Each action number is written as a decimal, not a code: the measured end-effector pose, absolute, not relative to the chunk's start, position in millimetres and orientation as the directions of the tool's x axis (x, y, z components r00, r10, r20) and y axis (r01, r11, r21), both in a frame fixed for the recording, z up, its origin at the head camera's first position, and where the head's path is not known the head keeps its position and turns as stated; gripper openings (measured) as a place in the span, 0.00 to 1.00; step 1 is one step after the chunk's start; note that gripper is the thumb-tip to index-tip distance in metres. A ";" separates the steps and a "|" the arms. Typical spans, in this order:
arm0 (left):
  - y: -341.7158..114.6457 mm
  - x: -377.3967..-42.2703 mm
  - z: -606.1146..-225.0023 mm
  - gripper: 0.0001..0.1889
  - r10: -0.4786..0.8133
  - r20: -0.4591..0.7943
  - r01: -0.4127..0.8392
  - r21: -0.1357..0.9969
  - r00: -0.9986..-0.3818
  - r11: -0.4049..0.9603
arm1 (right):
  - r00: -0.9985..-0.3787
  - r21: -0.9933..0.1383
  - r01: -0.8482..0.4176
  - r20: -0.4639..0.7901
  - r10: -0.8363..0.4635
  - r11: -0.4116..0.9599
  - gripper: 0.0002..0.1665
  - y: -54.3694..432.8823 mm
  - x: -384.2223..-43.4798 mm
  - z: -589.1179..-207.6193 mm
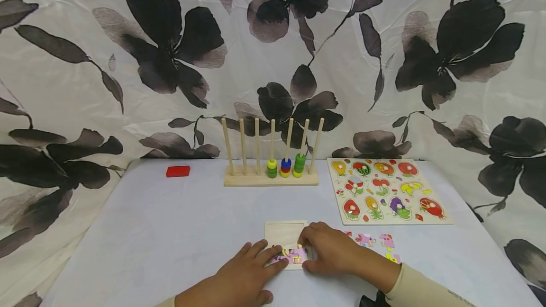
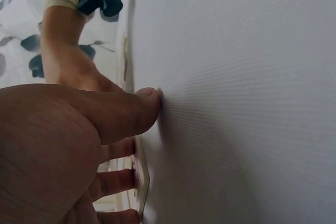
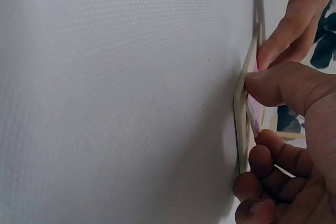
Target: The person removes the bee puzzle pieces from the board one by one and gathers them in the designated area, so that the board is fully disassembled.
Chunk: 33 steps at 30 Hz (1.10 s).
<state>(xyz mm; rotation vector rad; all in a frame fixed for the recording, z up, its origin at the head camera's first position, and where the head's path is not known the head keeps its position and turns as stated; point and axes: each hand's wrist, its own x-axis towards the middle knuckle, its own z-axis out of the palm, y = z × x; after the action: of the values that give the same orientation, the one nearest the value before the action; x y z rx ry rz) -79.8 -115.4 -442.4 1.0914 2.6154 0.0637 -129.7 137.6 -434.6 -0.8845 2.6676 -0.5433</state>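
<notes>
A small wooden puzzle tray lies near the front of the table, its lower part filled with pink and yellow jigsaw pieces. My left hand rests its fairly straight fingers on the tray's left side and the pieces there; in the left wrist view, the thumb touches the cloth. At the tray's right side, my right hand pinches a pink puzzle piece between thumb and fingers. The right wrist view shows that piece slightly tilted above the tray's edge. The fingers hide part of it in the head view.
Loose puzzle pieces lie right of the tray, partly behind the right forearm. Behind them is a fruit puzzle board. A peg stand with coloured rings stands at the back, and a red block lies at back left.
</notes>
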 end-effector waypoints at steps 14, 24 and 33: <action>-114.4 -79.1 -442.2 0.37 0.708 -0.247 0.698 0.143 -0.661 0.702 | -0.774 -0.430 -0.525 -0.118 -0.622 0.735 0.20 134.7 -125.0 -430.1; -116.6 -79.3 -445.4 0.37 0.722 -0.205 0.711 0.137 -0.661 0.690 | -0.793 -0.405 -0.528 -0.078 -0.604 0.746 0.23 141.3 -121.2 -429.3; -117.7 -78.5 -447.0 0.37 0.717 -0.210 0.701 0.157 -0.665 0.696 | -0.848 -0.382 -0.496 0.020 -0.530 0.780 0.25 174.2 -115.0 -425.3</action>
<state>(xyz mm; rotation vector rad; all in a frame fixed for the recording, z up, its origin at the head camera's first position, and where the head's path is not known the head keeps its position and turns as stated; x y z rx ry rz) -78.5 -117.7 -447.0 1.1300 2.6524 0.0908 -115.0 174.2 -425.3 -0.8321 2.8798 -0.5808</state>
